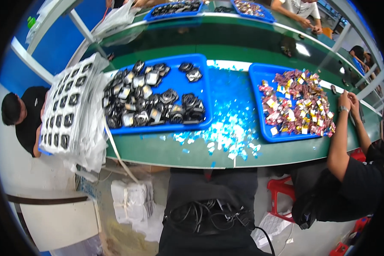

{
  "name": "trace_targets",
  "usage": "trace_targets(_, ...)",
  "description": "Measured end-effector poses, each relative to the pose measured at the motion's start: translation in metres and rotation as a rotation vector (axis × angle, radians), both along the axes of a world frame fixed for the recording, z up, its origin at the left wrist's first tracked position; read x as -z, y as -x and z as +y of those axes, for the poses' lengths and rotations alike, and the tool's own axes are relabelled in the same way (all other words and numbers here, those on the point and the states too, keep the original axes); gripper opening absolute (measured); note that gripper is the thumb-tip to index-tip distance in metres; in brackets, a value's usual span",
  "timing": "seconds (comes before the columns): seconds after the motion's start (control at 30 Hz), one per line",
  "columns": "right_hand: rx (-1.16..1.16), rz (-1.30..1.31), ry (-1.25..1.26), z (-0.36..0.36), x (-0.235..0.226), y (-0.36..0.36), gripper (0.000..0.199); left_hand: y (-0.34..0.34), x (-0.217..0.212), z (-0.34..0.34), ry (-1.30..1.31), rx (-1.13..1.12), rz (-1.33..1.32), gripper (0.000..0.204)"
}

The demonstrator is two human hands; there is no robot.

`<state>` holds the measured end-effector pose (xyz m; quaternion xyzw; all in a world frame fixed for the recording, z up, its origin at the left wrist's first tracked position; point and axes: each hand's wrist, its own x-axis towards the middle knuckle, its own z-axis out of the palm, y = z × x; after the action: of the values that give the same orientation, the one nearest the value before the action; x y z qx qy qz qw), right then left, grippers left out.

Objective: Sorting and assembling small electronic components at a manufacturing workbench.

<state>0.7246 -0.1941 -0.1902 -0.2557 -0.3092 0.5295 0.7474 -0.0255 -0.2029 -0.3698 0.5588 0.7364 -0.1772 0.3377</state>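
Blue tray [175, 81], upper ctr-left of frame, holds piled blk units [168, 96]; prob. best lifted singly, w/o scraping; L/R hands unseen, can't tell grip

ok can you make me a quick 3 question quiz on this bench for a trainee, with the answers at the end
1. True or false: the near left blue tray holds black parts.

2. Multiple choice: between that tray and the near right blue tray, what colour are most of the small shiny scraps on the tabletop?
a) blue
b) red
c) black

3. Count: how many of the camera wearer's own hands are in view?

Key: 1. True. 2. a. 3. None.
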Motion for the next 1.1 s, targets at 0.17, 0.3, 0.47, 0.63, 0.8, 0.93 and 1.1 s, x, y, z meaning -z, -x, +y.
trace_targets(0.17, 0.106, -0.084, -0.058, -0.020, -0.002, 0.000, 0.044, -0.026, 0.003, 0.076, -0.121, 0.118, -0.089, 0.024)
trace_targets(0.3, 0.102, -0.105, -0.022, -0.020, -0.001, 0.005, 0.044, -0.027, -0.017, 0.073, -0.135, 0.124, -0.114, 0.023)
trace_targets(0.47, 0.087, -0.104, 0.050, -0.020, 0.022, 0.023, 0.043, -0.013, -0.037, 0.063, -0.126, 0.124, -0.117, 0.022)
trace_targets(0.63, 0.060, -0.121, 0.136, -0.033, 0.045, 0.048, 0.043, 0.003, -0.042, 0.035, -0.103, 0.112, -0.138, 0.022)
trace_targets(0.8, -0.015, -0.166, 0.196, -0.024, 0.057, 0.067, 0.042, 0.012, -0.040, -0.001, -0.107, 0.049, -0.176, 0.021)
trace_targets(0.93, -0.076, -0.184, 0.204, -0.016, 0.068, 0.086, 0.042, 0.023, -0.051, -0.026, -0.149, 0.001, -0.184, 0.021)
trace_targets(1.1, -0.100, -0.197, 0.214, -0.030, 0.085, 0.100, 0.041, 0.026, -0.063, -0.043, -0.201, -0.005, -0.191, 0.020)
